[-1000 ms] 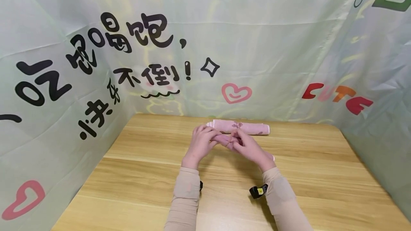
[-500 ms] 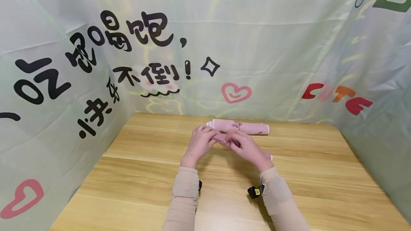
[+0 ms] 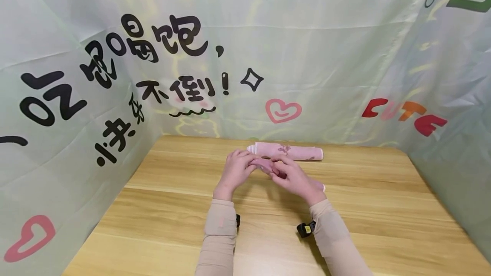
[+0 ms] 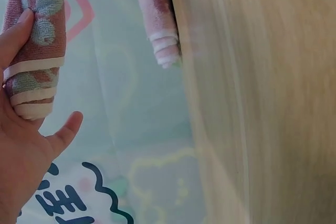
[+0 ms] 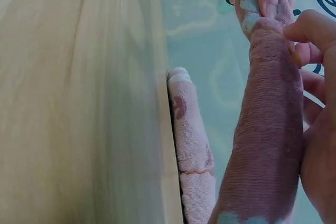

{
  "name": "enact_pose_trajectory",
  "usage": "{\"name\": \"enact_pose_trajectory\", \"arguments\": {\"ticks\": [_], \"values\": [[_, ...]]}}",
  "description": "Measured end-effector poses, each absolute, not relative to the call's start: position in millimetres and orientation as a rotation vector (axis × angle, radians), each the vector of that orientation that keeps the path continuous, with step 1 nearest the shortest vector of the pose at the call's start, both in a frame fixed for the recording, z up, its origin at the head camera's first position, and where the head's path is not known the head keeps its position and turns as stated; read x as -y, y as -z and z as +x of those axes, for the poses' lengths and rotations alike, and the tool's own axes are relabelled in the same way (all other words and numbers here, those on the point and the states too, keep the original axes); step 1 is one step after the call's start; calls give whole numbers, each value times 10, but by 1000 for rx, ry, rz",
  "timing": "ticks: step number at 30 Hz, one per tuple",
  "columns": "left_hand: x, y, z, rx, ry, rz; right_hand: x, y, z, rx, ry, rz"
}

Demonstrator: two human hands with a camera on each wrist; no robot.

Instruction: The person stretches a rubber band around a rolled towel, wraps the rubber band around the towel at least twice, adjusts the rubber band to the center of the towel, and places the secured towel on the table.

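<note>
A rolled pink towel (image 3: 264,165) with blue-grey patches and white stripes at its end is held up between both hands. My left hand (image 3: 235,170) grips its left end, with a finger laid along the roll in the left wrist view. Around its middle, where the roll narrows, runs a thin orange-brown rubber band (image 5: 278,31). The fingers of my right hand (image 3: 294,178) pinch this band at the side of the roll; part of it is hidden by the fingertips. The rest of the towel (image 5: 265,129) passes beside my right palm.
A second rolled pink towel (image 3: 299,152) lies along the back of the wooden table (image 3: 172,220), just behind the hands. A thin band (image 5: 198,171) circles its middle. A printed cloth backdrop (image 3: 330,67) rises behind the table's back edge and both sides.
My right hand moves in towards the left hand over the towel's middle, then eases back slightly, so more of the roll shows between them. The towel lying behind stays put.
</note>
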State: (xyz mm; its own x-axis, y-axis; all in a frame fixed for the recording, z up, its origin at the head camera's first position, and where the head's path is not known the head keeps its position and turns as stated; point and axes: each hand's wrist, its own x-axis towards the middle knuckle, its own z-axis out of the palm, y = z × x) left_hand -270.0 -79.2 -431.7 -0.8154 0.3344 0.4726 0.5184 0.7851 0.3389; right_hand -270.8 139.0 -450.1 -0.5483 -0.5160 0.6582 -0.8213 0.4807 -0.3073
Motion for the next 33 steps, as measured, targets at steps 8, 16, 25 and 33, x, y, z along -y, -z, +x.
{"name": "enact_pose_trajectory", "arguments": {"ticks": [8,16,25,33], "values": [[738,4298,-2698,2573,646,-667,-1423,4487,-2699,2218,-822,1065],[708,4290,-2696,2598,638,-654,-1419,4470,-2675,2329,-817,954],[750,4262,-2690,2608,660,-633,-1436,4484,-2689,2412,-691,840],[743,4235,-2679,2681,639,-588,-1448,4493,-2689,2498,-725,754]]}}
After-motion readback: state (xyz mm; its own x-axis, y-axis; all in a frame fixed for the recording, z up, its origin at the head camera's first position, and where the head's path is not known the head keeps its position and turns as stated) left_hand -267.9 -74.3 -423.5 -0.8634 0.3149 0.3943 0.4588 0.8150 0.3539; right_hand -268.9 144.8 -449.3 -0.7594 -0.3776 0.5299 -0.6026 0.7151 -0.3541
